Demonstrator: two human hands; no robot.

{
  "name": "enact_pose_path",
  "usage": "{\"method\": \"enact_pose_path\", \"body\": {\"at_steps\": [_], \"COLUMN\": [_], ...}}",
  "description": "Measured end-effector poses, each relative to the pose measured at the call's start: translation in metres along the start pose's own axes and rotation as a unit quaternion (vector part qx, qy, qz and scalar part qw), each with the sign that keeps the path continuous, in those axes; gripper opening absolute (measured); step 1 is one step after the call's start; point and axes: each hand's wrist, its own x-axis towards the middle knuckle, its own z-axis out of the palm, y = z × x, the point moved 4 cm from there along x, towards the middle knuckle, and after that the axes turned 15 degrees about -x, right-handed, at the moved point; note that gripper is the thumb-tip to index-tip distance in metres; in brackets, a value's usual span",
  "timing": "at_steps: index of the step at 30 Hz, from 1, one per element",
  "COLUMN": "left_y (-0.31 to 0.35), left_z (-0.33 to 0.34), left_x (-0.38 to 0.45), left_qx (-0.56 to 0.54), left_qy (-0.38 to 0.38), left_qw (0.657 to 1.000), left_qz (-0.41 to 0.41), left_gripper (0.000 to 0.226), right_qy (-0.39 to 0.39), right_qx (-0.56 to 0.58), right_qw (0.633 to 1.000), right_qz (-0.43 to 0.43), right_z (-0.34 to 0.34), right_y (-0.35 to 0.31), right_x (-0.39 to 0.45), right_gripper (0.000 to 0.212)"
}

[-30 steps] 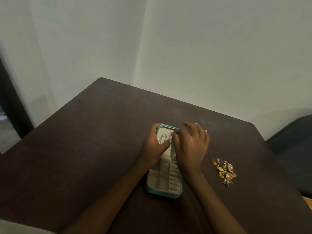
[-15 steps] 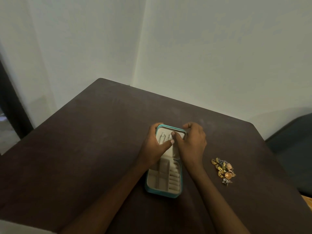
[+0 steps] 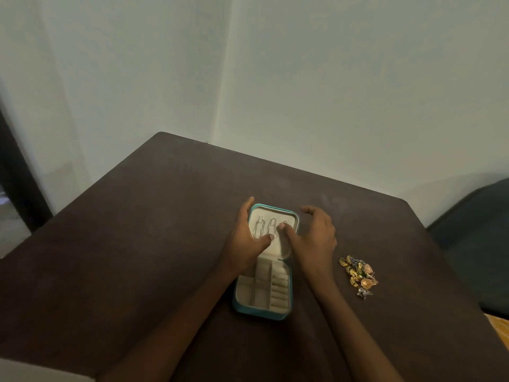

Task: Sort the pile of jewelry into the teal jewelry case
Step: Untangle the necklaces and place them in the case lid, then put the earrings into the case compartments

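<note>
The teal jewelry case point(image 3: 261, 312) lies open on the dark table, its beige compartments bare. Its lid point(image 3: 275, 209) is folded back, with silver clasps point(image 3: 260, 227) on the lining. My left hand point(image 3: 245, 241) grips the lid's left edge, fingers behind it and thumb on the lining. My right hand point(image 3: 314, 238) touches the lining with its thumb tip, while its fingers arch loosely beside the lid's right edge, apart from it. The jewelry pile point(image 3: 358, 274), gold and orange pieces with a silver one, sits to the right of the case.
The dark brown table point(image 3: 137, 244) stands in a corner of pale walls. A dark cushioned seat point(image 3: 484, 244) is beyond the table's right edge. A dark door frame point(image 3: 16, 183) runs down the left side.
My right hand has slid off the lid to its right side, uncovering the lining and clasps. The lid lies further back. My left hand stays on the lid's left edge.
</note>
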Motion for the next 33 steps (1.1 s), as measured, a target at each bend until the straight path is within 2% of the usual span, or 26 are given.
{"method": "enact_pose_path", "body": {"at_steps": [6,12,16,20,23,28,33], "left_y": [0.000,0.007,0.010,0.021,0.042,0.074,0.079], "left_z": [-0.002,-0.002,-0.021,-0.028,-0.015,0.031,0.078], "left_x": [-0.008,-0.021,-0.033,-0.047,-0.060,-0.073,-0.084], "left_qx": [-0.013,0.040,0.083,0.198,0.254,0.296,0.297], "left_qy": [0.002,0.012,0.027,0.078,0.081,0.017,-0.048], "left_qw": [1.000,0.999,0.996,0.975,0.956,0.922,0.910], "left_qz": [-0.023,-0.007,0.005,0.067,0.126,0.249,0.284], "left_gripper": [0.093,0.084,0.086,0.085,0.078,0.062,0.050], "right_qy": [0.008,-0.011,-0.030,-0.041,-0.036,-0.042,-0.089], "right_qx": [0.002,0.012,0.017,0.002,-0.021,-0.056,-0.132], "right_qw": [1.000,1.000,0.999,0.997,0.996,0.994,0.987], "right_qz": [0.005,0.026,0.041,0.064,0.080,0.084,0.025], "right_z": [-0.019,-0.032,-0.039,-0.049,-0.053,-0.053,-0.046], "right_y": [0.025,0.059,0.068,0.104,0.138,0.173,0.176], "right_x": [-0.018,-0.053,-0.077,-0.085,-0.083,-0.070,-0.059], "right_gripper": [0.049,0.044,0.038,0.033,0.029,0.031,0.044]}}
